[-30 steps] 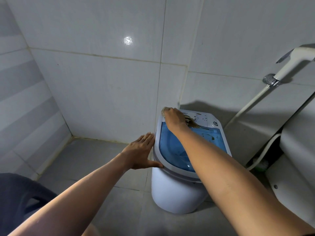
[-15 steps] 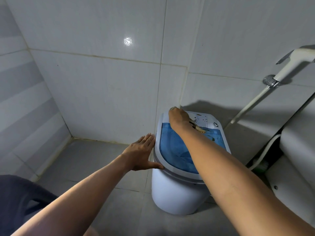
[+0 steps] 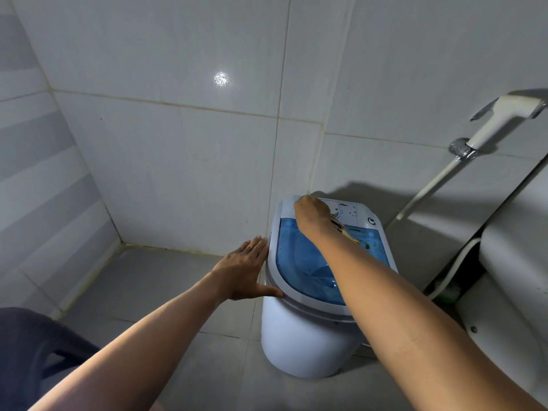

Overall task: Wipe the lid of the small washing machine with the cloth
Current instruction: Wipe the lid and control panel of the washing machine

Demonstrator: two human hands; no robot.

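The small washing machine (image 3: 308, 330) stands on the tiled floor (image 3: 154, 280) in the corner, close to the wall, with its blue translucent lid (image 3: 305, 259) closed and facing up. Your left hand (image 3: 246, 271) lies flat and open against the left rim of the machine, fingers straight and thumb resting on the front edge; it holds nothing and serves only as a brace. Your right hand (image 3: 311, 212) reaches over the lid to the far left corner, at the edge of the white control panel (image 3: 353, 212), with the fingers curled down in a closed grip on the cloth (image 3: 344, 229); only a brownish strip of the cloth shows beside the wrist, the rest is hidden under the hand. For this step, keep the left hand pressed on the rim so that the light body does not slide or rock on the floor. Spread the cloth flatter under the palm, because a bunched cloth likely covers little surface. Draw it toward yourself in overlapping passes, from the panel seam to the front curve. A small dark speck (image 3: 367, 246) sits on the lid near the right side; work that area with firmer pressure. Avoid pressing the round button (image 3: 371, 221) on the panel. The spray hose (image 3: 430, 188) on the right wall stays outside your stroke.
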